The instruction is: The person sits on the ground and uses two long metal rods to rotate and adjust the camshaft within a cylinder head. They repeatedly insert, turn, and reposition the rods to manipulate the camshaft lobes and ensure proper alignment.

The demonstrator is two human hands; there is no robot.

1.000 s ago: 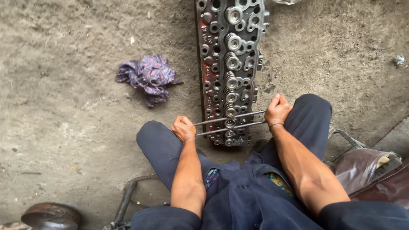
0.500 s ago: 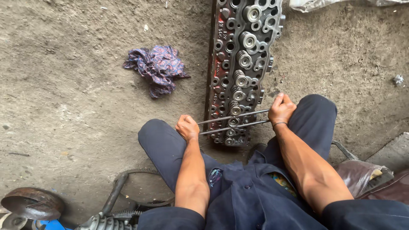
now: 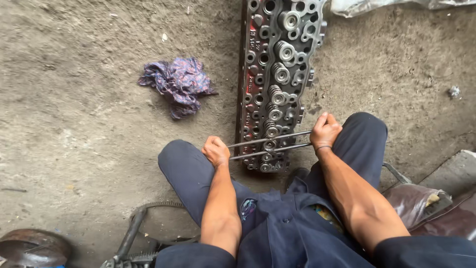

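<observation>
— Why do you sit with the cylinder head (image 3: 277, 84) running straight out between your knees on the dirt floor (image 3: 74, 124)?

— It seems to me that puts its near end right under you, so you can lean over it. Your left hand (image 3: 216, 151) makes a closed grip on one end of the two metal rods (image 3: 270, 144), your right hand (image 3: 325, 132) a closed grip on the other end, and the rods lie crosswise over the valve springs (image 3: 271, 130) at that near end. Holding both ends likely keeps the pair level and lets you bear down evenly.

— And the purple rag (image 3: 177, 84)?

— It lies crumpled on the floor to the left of the head, near but not touching it, probably within reach for wiping.

— What differs from half a second ago?

— Little in your hands: both fists stay clamped on the rods over the same springs. The view has tipped, so the dark round metal part (image 3: 32, 247) at the lower left sits lower in the picture.
</observation>
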